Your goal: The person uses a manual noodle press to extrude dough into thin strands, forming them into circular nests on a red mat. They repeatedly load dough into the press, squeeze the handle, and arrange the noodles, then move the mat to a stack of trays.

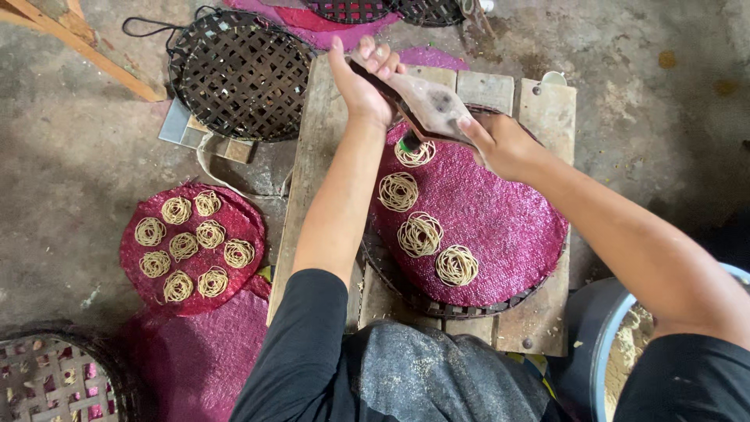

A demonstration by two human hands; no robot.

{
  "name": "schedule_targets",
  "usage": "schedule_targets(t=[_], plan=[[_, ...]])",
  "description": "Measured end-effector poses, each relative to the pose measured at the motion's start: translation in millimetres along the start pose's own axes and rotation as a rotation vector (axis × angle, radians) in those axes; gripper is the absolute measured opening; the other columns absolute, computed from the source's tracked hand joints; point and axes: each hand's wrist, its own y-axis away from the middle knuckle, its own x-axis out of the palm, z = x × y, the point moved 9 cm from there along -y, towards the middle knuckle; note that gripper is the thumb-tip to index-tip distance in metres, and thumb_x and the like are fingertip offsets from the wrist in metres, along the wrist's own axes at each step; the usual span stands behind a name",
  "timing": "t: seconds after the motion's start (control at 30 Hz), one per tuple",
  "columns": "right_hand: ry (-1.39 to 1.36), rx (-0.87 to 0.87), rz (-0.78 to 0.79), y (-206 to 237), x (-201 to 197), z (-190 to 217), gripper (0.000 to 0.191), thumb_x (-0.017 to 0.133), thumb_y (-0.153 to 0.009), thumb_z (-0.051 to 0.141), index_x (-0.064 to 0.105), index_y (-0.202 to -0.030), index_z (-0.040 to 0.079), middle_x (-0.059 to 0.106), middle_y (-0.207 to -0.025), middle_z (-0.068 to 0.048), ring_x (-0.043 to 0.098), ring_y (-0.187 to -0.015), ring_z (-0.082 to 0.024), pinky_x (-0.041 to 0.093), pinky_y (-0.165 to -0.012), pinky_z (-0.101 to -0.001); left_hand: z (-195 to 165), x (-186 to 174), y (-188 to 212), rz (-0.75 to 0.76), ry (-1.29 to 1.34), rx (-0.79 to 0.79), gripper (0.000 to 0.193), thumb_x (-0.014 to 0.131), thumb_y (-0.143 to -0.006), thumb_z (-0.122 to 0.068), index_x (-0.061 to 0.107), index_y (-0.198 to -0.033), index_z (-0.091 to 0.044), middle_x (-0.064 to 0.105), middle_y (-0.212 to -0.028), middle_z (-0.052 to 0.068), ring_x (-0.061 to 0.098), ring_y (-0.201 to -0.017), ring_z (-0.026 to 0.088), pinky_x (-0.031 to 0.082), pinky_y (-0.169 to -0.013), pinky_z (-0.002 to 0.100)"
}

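My left hand (pixel 361 80) and my right hand (pixel 500 142) both grip a wooden hand press (pixel 428 104) held over a round magenta woven mat (pixel 500 227). Thin dough strands come out of the press's green nozzle and form a coil (pixel 415 153) at the mat's far left. Three more noodle coils (pixel 420 234) lie in a curved row on the mat. The mat rests on a dark woven tray on a low wooden board table (pixel 547 109).
On the floor to the left a second magenta mat (pixel 234 223) carries several noodle coils. A dark lattice bamboo tray (pixel 241 74) lies behind it, another (pixel 55 379) at bottom left. A grey basin of dough (pixel 605 344) stands at lower right.
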Motion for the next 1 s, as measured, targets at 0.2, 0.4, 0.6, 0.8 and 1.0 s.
schedule_targets(t=[0.2, 0.4, 0.6, 0.8, 1.0], plan=[[0.112, -0.061, -0.058, 1.5, -25.3, -2.1, 0.059, 0.038, -0.105, 0.054, 0.067, -0.124, 0.006, 0.062, -0.065, -0.016, 0.065, -0.065, -0.025, 0.052, -0.071, -0.0464, 23.3, 2.4, 3.0, -0.087, 0.06, 0.038, 0.053, 0.03, -0.102, -0.055, 0.038, -0.064, -0.019, 0.032, -0.055, -0.005, 0.031, -0.052, 0.014, 0.037, -0.063, 0.038], [-0.012, 0.015, -0.056, 1.2, -32.9, -11.8, 0.054, 0.041, -0.106, 0.05, 0.065, -0.123, 0.005, 0.059, -0.068, -0.011, 0.058, -0.063, -0.023, 0.049, -0.063, -0.0454, 27.0, 2.9, 6.0, -0.153, -0.1, -0.2, 0.058, 0.02, -0.099, -0.061, 0.047, -0.081, -0.014, 0.05, -0.065, 0.001, 0.039, -0.056, 0.017, 0.039, -0.064, 0.034], [-0.034, -0.067, -0.08, 7.4, -25.5, -13.0, 0.051, 0.042, -0.107, 0.048, 0.066, -0.122, 0.005, 0.06, -0.067, -0.009, 0.059, -0.064, -0.019, 0.047, -0.064, -0.0395, 50.8, -53.1, 46.5, -0.048, -1.119, -0.613, 0.083, 0.008, -0.093, -0.071, 0.062, -0.13, -0.021, 0.08, -0.09, -0.003, 0.034, -0.045, 0.012, 0.029, -0.044, 0.029], [-0.117, -0.04, -0.198, -0.9, -19.7, -31.8, 0.054, 0.045, -0.109, 0.049, 0.064, -0.118, -0.001, 0.059, -0.068, -0.007, 0.057, -0.062, -0.016, 0.046, -0.06, -0.0373, 41.2, -67.8, 51.5, -0.118, -1.31, -0.56, 0.083, 0.016, -0.099, -0.077, 0.034, -0.154, -0.018, 0.079, -0.103, 0.016, 0.033, -0.052, 0.011, 0.029, -0.048, 0.031], [-0.416, -0.058, -0.307, 11.4, -18.0, -56.5, 0.052, 0.046, -0.108, 0.045, 0.061, -0.128, -0.001, 0.057, -0.07, -0.001, 0.052, -0.059, -0.012, 0.042, -0.053, -0.0306, 3.8, -15.2, 64.4, 0.248, -2.241, 0.012, 0.055, 0.045, -0.104, -0.049, 0.061, -0.146, -0.017, 0.077, -0.094, 0.019, 0.074, -0.086, 0.032, 0.057, -0.083, 0.046]])
